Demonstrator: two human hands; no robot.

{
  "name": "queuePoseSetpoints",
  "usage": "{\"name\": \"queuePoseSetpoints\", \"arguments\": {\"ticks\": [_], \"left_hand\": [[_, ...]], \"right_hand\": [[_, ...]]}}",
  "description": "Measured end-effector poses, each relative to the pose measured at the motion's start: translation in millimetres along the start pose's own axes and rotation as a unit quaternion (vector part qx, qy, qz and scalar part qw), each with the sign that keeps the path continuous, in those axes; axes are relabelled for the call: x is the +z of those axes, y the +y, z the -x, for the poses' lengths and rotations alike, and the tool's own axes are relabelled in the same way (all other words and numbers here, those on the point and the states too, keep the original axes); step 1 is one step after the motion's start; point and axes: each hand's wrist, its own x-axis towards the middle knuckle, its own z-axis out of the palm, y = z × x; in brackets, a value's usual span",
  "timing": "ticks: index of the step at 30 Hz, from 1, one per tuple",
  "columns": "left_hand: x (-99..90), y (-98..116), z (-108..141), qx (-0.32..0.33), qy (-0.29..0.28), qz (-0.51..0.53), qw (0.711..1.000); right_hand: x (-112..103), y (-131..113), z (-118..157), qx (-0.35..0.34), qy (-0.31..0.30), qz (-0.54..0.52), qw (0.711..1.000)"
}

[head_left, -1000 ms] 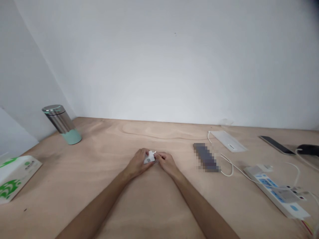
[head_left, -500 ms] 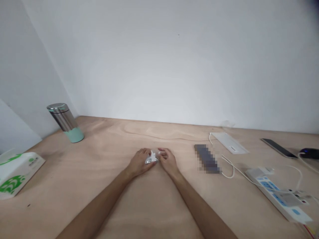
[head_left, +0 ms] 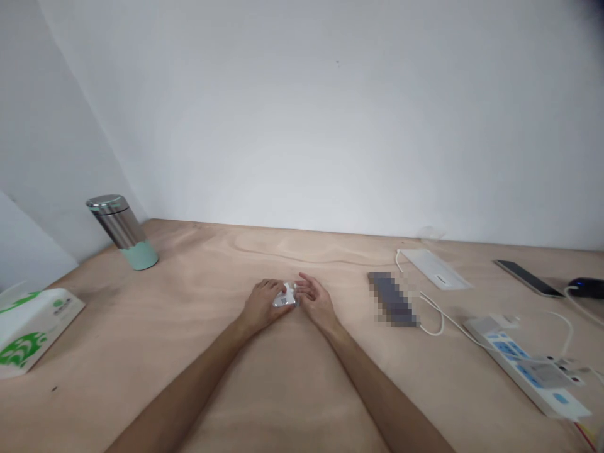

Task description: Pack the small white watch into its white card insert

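A small clear plastic packet [head_left: 285, 297] with something white inside lies on the wooden table, mid-view. My left hand [head_left: 262, 304] is closed on its left side, fingers on top and thumb along the near edge. What the white content is, I cannot make out. At the packet's right edge is my right hand [head_left: 318, 304], its index finger stretched out and the other fingers loosely bent. Those fingertips are beside the packet; whether they touch it is hard to see.
A steel and mint tumbler [head_left: 121, 231] and a green-white tissue box [head_left: 40, 330] stand left. On the right lie a pixelated dark slab [head_left: 392, 299], a translucent white pouch [head_left: 436, 270], a black phone [head_left: 527, 278], a corded mouse [head_left: 587, 288] and a power strip [head_left: 523, 365] with white cables.
My right hand has loosened, its index finger lifting away from the packet. The packet lies flatter and slightly further left under my left hand.
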Motion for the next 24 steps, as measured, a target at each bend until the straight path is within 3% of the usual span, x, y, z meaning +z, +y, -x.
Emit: {"name": "queuePoseSetpoints", "arguments": {"ticks": [6,16,24], "left_hand": [[2.6,-2,1,-0.010,0.000,0.005,1.000],[5.5,1,3,-0.049,0.003,0.047,0.998],[-7.7,2,4,0.023,-0.022,0.102,0.994]], "right_hand": [[0,-4,2,-0.008,-0.016,-0.004,1.000],[2,-2,4,-0.034,-0.056,0.087,0.994],[1,-2,2,-0.040,-0.073,0.122,0.989]]}}
